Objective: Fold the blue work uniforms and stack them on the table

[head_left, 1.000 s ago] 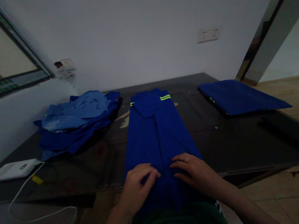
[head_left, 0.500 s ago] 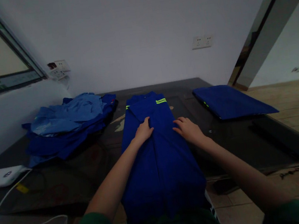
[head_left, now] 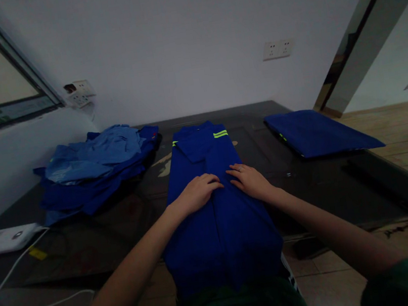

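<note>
A long blue garment (head_left: 217, 243) with yellow-green stripes near its far end lies lengthwise in front of me, its sides folded inward. Its near end hangs over the table edge against my body. My left hand (head_left: 200, 192) rests flat on the middle of the cloth, fingers pointing right. Across from it, my right hand (head_left: 250, 181) lies on the garment's right part with its fingers spread a little. A narrow gap separates the two sets of fingertips. Neither hand grips the fabric.
A heap of blue garments (head_left: 93, 159) sits at the left on the dark table (head_left: 318, 197). At the right lies a folded blue garment (head_left: 319, 130). A white device (head_left: 6, 240) with a white cable stands at the left edge. Behind is a wall with sockets (head_left: 278, 49).
My left hand has slid nearer to me and right, its fingers now laid flat. My right hand has moved inward onto the garment. The view has shifted slightly.
</note>
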